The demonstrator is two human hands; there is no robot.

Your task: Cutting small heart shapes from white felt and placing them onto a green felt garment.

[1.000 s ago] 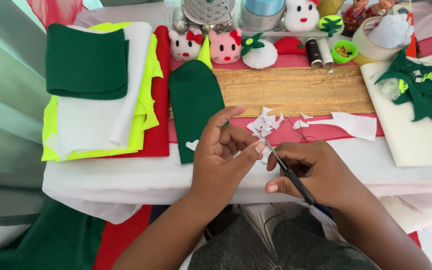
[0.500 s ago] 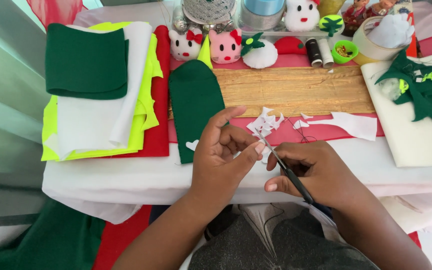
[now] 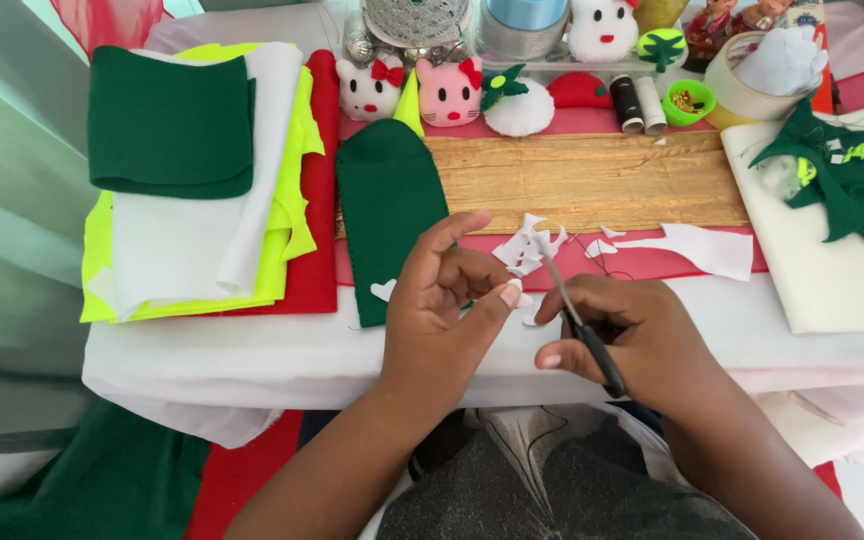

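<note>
My left hand [image 3: 447, 305] pinches a small white felt piece [image 3: 518, 295] between thumb and fingertips, just above the table's front edge. My right hand [image 3: 632, 335] grips small dark-handled scissors [image 3: 580, 325], whose blades point up toward that piece. A dark green felt shape [image 3: 390, 200] with a rounded top lies under and behind my left hand, with a tiny white heart cutout [image 3: 383, 290] on it. White felt scraps [image 3: 527, 245] lie just beyond my fingers.
A stack of green, white, yellow and red felt sheets [image 3: 202, 180] lies at the left. A gold strip [image 3: 592, 180] crosses the middle. Stuffed felt toys [image 3: 449, 92], thread spools [image 3: 638, 104], a tape roll [image 3: 752, 85] and a green felt figure [image 3: 842, 170] on white foam sit behind and right.
</note>
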